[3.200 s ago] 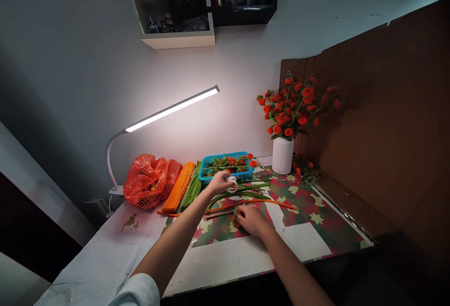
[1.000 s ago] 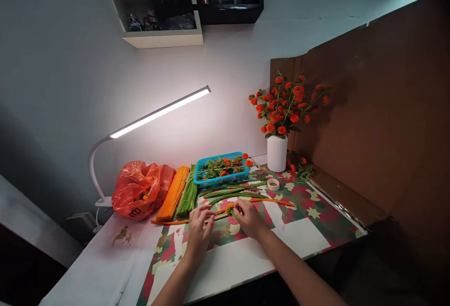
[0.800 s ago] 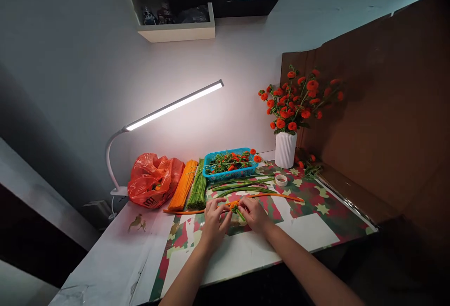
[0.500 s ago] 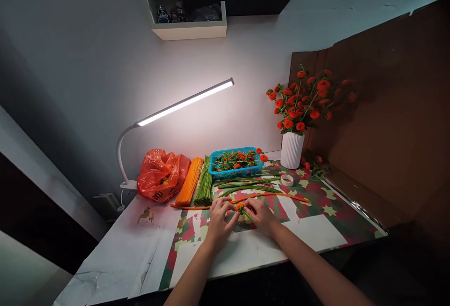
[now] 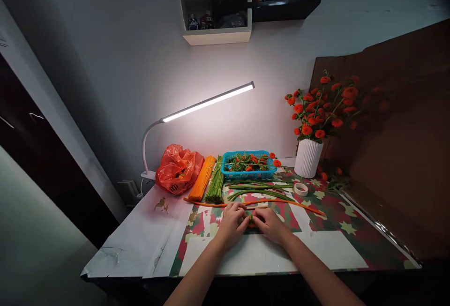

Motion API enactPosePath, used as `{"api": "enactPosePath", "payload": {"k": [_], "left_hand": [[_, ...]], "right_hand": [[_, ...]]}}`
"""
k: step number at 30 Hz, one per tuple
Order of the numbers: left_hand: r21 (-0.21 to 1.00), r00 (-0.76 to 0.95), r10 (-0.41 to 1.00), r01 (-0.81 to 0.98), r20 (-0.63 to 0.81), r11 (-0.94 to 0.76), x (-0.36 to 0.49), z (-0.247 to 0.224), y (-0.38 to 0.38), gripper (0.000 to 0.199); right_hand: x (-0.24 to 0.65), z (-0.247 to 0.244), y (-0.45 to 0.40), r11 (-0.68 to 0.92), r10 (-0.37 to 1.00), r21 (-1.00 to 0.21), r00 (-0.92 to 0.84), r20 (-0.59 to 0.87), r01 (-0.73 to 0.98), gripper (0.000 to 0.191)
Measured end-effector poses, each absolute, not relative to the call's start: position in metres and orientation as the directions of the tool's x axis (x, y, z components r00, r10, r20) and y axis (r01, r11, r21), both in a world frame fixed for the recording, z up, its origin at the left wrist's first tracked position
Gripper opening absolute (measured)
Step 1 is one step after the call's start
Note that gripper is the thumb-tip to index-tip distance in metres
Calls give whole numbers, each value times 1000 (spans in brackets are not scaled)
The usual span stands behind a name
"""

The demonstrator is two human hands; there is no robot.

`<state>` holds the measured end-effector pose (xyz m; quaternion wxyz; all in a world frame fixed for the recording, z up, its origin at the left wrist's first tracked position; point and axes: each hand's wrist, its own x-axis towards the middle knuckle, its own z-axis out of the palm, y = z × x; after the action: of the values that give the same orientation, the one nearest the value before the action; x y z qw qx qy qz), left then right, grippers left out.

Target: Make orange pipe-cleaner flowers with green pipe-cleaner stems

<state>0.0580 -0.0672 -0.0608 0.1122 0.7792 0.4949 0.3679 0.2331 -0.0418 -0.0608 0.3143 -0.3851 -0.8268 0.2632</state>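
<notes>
Between fingertips (image 5: 245, 223), the flower (image 5: 251, 219) sits, its axis hidden.

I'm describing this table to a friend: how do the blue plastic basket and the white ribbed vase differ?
Shape: the blue plastic basket is low and wide; the white ribbed vase is taller and narrower.
Walls: the basket's are perforated; the vase's have vertical ribs.
Contents: the basket's red-orange flowers lie jumbled among green leaves; the vase's red-orange bouquet stands up and fans out.
Both hold red-orange blooms and stand on the table.

A head-worn camera looks forward and down over the table (image 5: 140, 238).
</notes>
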Motion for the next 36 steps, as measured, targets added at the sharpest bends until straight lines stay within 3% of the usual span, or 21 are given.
{"api": "enactPosePath", "payload": {"k": [6,14,26,36], "left_hand": [[519,262,854,701,449,-488,60,-57,-70,13],[533,250,852,690,460,-490,59,-59,-69,7],[535,248,853,689,460,-489,58,-59,-70,7],[559,262,860,670,437,-488,58,-64,-66,14]], "right_hand": [[232,-59,-44,525,834,-695,-460,305,491,12],[233,-59,-44,562,817,-661,-459,350,497,12],[234,-59,-45,531,827,-720,-457,327,447,15],[232,-59,-46,592,785,-685,-496,371,425,17]]}}
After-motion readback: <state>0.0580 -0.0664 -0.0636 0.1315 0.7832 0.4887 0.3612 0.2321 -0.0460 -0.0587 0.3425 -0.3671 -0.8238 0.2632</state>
